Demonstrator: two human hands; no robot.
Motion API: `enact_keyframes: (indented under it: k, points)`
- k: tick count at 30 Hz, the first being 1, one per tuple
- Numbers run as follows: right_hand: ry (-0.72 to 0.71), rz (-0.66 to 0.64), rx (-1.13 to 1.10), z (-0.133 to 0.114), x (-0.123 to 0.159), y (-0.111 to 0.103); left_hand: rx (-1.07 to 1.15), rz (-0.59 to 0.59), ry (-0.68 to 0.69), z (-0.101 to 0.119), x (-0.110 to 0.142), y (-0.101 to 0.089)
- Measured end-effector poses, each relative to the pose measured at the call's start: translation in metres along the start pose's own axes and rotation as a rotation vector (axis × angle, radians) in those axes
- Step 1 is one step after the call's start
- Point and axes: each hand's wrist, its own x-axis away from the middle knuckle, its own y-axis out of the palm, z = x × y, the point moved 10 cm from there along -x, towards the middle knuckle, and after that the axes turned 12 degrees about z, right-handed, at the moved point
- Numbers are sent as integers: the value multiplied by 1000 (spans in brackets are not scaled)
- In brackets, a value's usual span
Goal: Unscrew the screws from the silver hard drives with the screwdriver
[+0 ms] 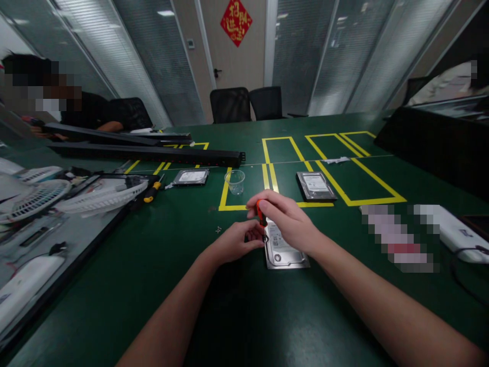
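Note:
A silver hard drive (287, 259) lies on the green table in front of me, its upper part covered by my hands. My right hand (284, 216) is closed around the orange-red handle of a screwdriver (262, 213), held upright over the drive's left edge. Beside it, my left hand (242, 239) has curled fingers and grips the drive's left edge, close to the screwdriver's lower end. The screwdriver's tip is hard to make out. A few small screws (218, 230) lie on the table left of my left hand.
Beyond my hands stand a clear plastic cup (236, 183) and two more hard drives, one at left (191, 177) and one at right (315, 186). A yellow-black screwdriver (153, 191) lies near a cluttered panel (95, 224). Long black bars (153, 153) lie behind. Two people sit across.

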Motion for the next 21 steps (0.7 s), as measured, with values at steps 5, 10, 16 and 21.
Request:
enact_keyframes:
  k: [5, 10, 16, 21]
  points:
    - [-179, 14, 341, -36, -7, -10, 9, -11, -27, 0, 0, 1]
    - [-136, -30, 433, -36, -7, -15, 26, -18, -23, 0, 1, 1]
    - [-183, -169, 531, -44, -2, -4, 13, -12, -24, -2, 1, 1]
    - [-129, -253, 607, -53, 4, -2, 18, -18, -31, 2, 1, 1]
